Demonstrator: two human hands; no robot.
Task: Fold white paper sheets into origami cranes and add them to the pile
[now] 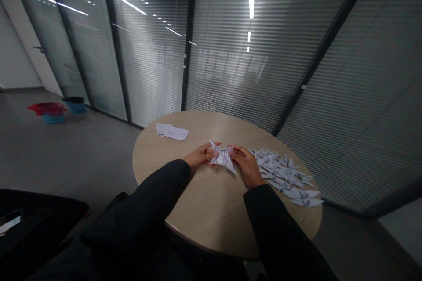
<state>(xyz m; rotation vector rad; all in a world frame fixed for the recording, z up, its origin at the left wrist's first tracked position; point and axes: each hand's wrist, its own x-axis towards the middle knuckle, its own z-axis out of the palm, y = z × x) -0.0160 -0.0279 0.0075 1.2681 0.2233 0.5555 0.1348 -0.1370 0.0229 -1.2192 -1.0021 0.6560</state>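
Note:
Between my two hands is a partly spread paper crane [223,158], folded from white paper with printed lines. My left hand [200,156] pinches its left side, thumb on the near face. On the other side, my right hand [244,162] grips the right edge with thumb and fingers. The crane is just above the middle of the round table. Close to the right of my right hand lies a pile of folded paper cranes [280,171], their wings overlapping.
A small stack of paper sheets [172,131] lies at the far left of the round wooden table [204,210]. Glass partitions with blinds [237,74] stand right behind it. Two lined bins [52,114] [75,104] are on the floor at left. A black seat [39,215] is at lower left.

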